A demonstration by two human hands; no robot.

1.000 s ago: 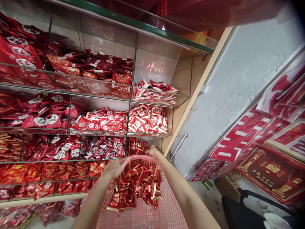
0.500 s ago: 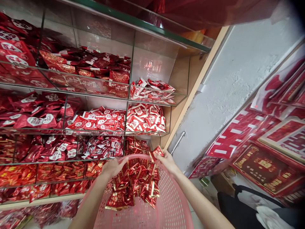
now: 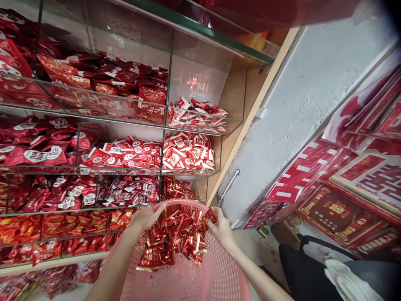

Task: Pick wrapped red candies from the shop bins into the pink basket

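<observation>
A pink perforated plastic basket is tilted in front of the shelves. Red and gold foil candy packets are heaped against its far side. My left hand grips the far left rim, thumb over the edge and fingers hidden outside. Over the right side of the basket, my right hand pinches one red and gold candy packet between thumb and fingers. Just beyond the rim, a glass compartment holds similar red and gold packets.
Glass-fronted shelves hold several compartments of red packets on the left. A wooden end panel meets a grey wall. Red decorations hang at right, above a black chair with a white glove.
My right hand has drawn the candy packet back from the far rim, lower and nearer over the basket. The left hand keeps its grip. The view has shifted slightly.
</observation>
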